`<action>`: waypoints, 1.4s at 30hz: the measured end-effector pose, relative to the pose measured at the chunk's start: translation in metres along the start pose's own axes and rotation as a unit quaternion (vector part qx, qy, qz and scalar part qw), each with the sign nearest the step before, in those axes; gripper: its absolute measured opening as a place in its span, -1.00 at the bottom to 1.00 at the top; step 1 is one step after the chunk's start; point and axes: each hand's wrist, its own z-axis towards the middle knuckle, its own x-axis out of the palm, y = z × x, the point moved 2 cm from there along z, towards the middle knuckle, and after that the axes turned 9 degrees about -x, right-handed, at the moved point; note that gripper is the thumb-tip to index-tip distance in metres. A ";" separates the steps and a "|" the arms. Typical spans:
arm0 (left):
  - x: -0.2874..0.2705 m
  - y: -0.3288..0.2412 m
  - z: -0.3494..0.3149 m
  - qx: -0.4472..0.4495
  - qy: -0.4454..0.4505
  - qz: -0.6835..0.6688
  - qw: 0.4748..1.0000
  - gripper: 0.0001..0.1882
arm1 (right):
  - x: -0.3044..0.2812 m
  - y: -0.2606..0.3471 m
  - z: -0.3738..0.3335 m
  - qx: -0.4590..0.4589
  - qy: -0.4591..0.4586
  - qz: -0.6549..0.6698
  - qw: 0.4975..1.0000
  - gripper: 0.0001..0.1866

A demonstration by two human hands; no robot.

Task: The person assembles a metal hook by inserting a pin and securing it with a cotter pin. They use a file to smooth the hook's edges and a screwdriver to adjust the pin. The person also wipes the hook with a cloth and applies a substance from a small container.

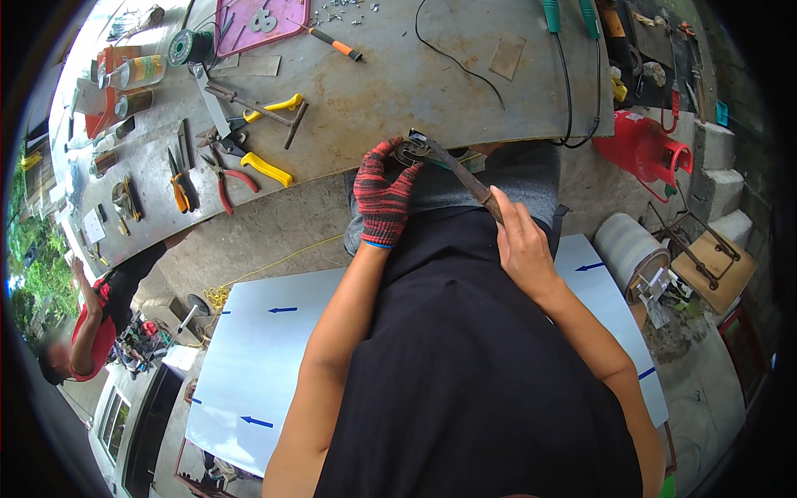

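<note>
- While your gloved left hand (380,195) pinches the round metal piece (408,153), your bare right hand (525,245) is wrapped round the handle of the long-handled tool (465,177).
- Piece sits at the near edge of the tabletop (374,91), in front of your lap; cannot tell whether the edge bears any of its weight.
- Tool's far end lies at the piece, close by your gloved fingertips; touching or just above, you can't settle from this view.
- Done, by my reading: piece in your grip, tool brought up to it. Call it mid-step.
- Left, likely: whatever the tool is there to do, then letting go of the piece. Not yet set down.
- Your fingers cover part of the piece, so how much of it is finished can't be told.
- Yellow-handled cutters (274,168), red-handled pliers (224,197) and orange screwdriver (336,44) lie out of your hands; pink tray (290,17) at the far side holds flat metal pieces (264,21).
</note>
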 end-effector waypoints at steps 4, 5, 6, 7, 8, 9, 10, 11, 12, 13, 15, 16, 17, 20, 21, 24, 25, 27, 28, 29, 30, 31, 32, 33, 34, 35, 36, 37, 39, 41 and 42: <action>0.001 0.002 0.001 0.015 -0.005 -0.005 1.000 -0.45 | -0.001 0.001 0.001 0.004 0.005 -0.005 1.000 -0.23; 0.001 0.001 0.001 0.014 -0.004 -0.004 1.000 -0.45 | -0.001 0.002 0.002 0.005 0.006 -0.002 1.000 -0.23; 0.001 0.001 0.000 0.014 -0.004 -0.001 1.000 -0.45 | -0.001 0.001 0.002 0.008 0.007 0.000 1.000 -0.23; 0.000 0.001 0.001 0.016 -0.004 0.001 1.000 -0.45 | 0.000 0.001 0.001 0.010 0.008 0.003 1.000 -0.23; 0.000 0.001 0.001 0.018 -0.003 0.003 1.000 -0.45 | 0.000 0.000 0.001 0.012 0.009 0.006 1.000 -0.23; 0.000 0.001 0.001 0.020 -0.003 0.004 1.000 -0.44 | 0.000 0.000 0.002 0.011 0.008 0.006 1.000 -0.23; 0.000 0.000 0.001 0.019 -0.004 0.011 1.000 -0.44 | 0.000 0.001 0.002 0.009 0.006 0.006 1.000 -0.23; 0.000 -0.002 0.001 0.017 -0.004 0.018 1.000 -0.44 | -0.001 0.001 0.003 0.007 0.005 0.007 1.000 -0.23; -0.001 -0.003 0.001 0.016 -0.005 0.025 1.000 -0.44 | -0.001 0.001 0.003 0.006 0.006 0.006 1.000 -0.23; -0.001 -0.001 0.000 0.015 -0.001 0.023 1.000 -0.44 | -0.001 0.001 0.003 0.005 0.006 0.005 1.000 -0.23; -0.001 0.003 0.001 0.014 0.008 0.021 1.000 -0.45 | -0.003 0.002 0.004 0.008 0.012 0.004 1.000 -0.22; -0.001 0.003 0.001 0.010 0.010 0.016 1.000 -0.45 | -0.004 0.002 0.004 0.011 0.017 0.003 1.000 -0.22; -0.001 0.003 0.001 0.006 0.011 0.011 1.000 -0.45 | -0.005 0.003 0.004 0.014 0.021 0.003 1.000 -0.22; 0.000 0.004 -0.001 0.012 0.009 0.014 1.000 -0.45 | -0.011 0.008 0.008 0.027 0.028 0.020 0.999 -0.23; -0.001 0.003 -0.001 0.018 0.008 0.019 1.000 -0.45 | -0.011 0.007 0.009 0.028 0.027 0.020 0.999 -0.23; 0.000 0.006 0.001 0.017 0.007 0.026 0.999 -0.45 | -0.010 0.007 0.009 0.035 0.024 0.025 0.999 -0.25; 0.000 0.006 0.001 0.015 0.008 0.019 1.000 -0.45 | -0.010 0.008 0.008 0.041 0.023 0.029 0.998 -0.26; 0.000 0.007 0.001 0.010 0.008 0.008 1.000 -0.45 | -0.009 0.008 0.007 0.046 0.020 0.034 0.998 -0.27; 0.000 0.007 0.001 0.010 0.007 0.002 1.000 -0.45 | -0.009 0.007 0.008 0.045 0.019 0.035 0.998 -0.27; 0.000 0.008 0.001 0.009 0.006 -0.003 1.000 -0.45 | -0.009 0.007 0.008 0.045 0.018 0.036 0.998 -0.27; 0.000 0.006 0.002 0.010 0.005 -0.009 1.000 -0.45 | -0.009 0.007 0.008 0.036 0.016 0.028 0.999 -0.26; 0.000 0.004 0.001 0.007 0.007 -0.008 1.000 -0.44 | -0.010 0.007 0.008 0.028 0.013 0.021 0.999 -0.25; -0.001 0.002 0.000 0.003 0.009 -0.008 1.000 -0.44 | -0.010 0.007 0.008 0.019 0.010 0.013 1.000 -0.23; -0.001 0.000 0.000 0.000 0.010 -0.006 1.000 -0.44 | -0.010 0.008 0.008 0.020 0.011 0.010 1.000 -0.24; -0.001 0.000 0.000 -0.003 0.011 -0.013 1.000 -0.44 | -0.011 0.008 0.008 0.020 0.012 0.006 1.000 -0.24; 0.000 0.002 0.000 -0.006 0.011 -0.020 1.000 -0.44 | -0.012 0.009 0.008 0.020 0.013 0.003 1.000 -0.24; 0.001 0.004 0.000 -0.010 0.012 -0.026 1.000 -0.44 | -0.012 0.009 0.008 0.021 0.013 0.001 1.000 -0.25; 0.000 0.005 0.000 -0.010 0.011 -0.020 1.000 -0.45 | -0.012 0.009 0.008 0.022 0.014 0.000 1.000 -0.25; 0.000 0.005 0.000 -0.011 0.011 -0.008 1.000 -0.45 | -0.012 0.009 0.008 0.025 0.013 0.001 1.000 -0.25; -0.001 0.003 0.000 -0.009 0.013 -0.009 1.000 -0.45 | -0.011 0.008 0.008 0.029 0.011 0.006 1.000 -0.26; -0.001 0.002 0.000 -0.008 0.013 -0.010 1.000 -0.45 | -0.010 0.008 0.009 0.033 0.005 0.022 0.999 -0.26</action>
